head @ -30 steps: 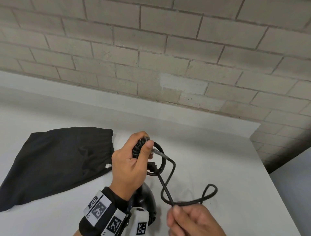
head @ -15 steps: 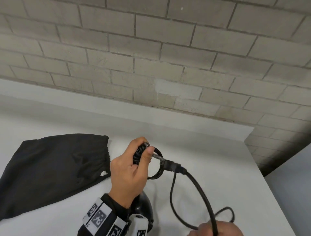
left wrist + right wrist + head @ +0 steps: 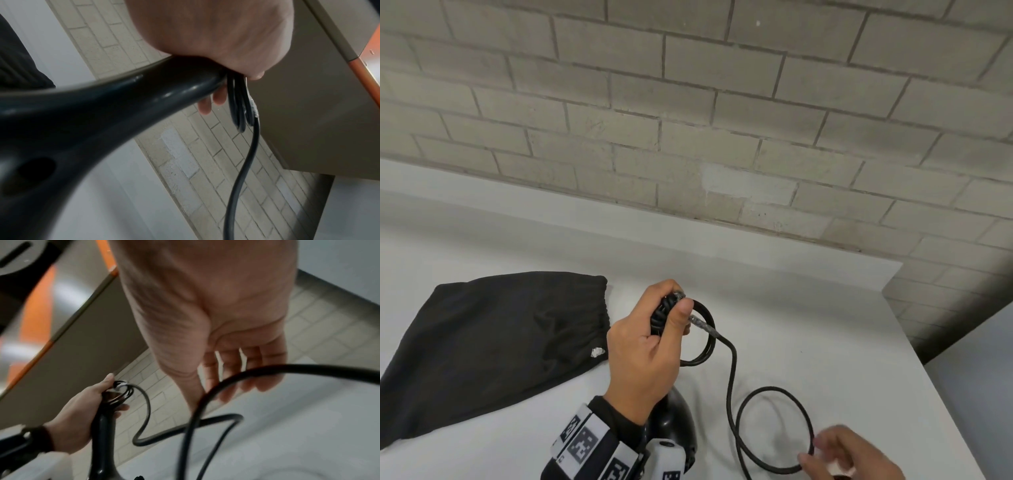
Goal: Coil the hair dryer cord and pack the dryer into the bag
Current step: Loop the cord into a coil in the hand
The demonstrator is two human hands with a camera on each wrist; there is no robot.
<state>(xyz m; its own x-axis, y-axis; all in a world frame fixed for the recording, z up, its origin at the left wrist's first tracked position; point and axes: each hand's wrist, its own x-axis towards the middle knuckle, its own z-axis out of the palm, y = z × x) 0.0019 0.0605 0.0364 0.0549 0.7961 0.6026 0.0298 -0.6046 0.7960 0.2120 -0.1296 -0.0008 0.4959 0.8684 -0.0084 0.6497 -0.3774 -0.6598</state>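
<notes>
Coiling part done: left hand (image 3: 643,356) grips dryer handle (image 3: 123,91) plus a few cord (image 3: 731,383) loops. Right hand (image 3: 849,455), fingers loosely extended, gathers slack at 5 o'clock. Bag (image 3: 493,342) flat at 9 o'clock, unpacked.

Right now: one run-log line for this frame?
left hand: grips dryer handle plus coils | right hand: loosely guiding cord loop | bag: flat, unpacked
</notes>
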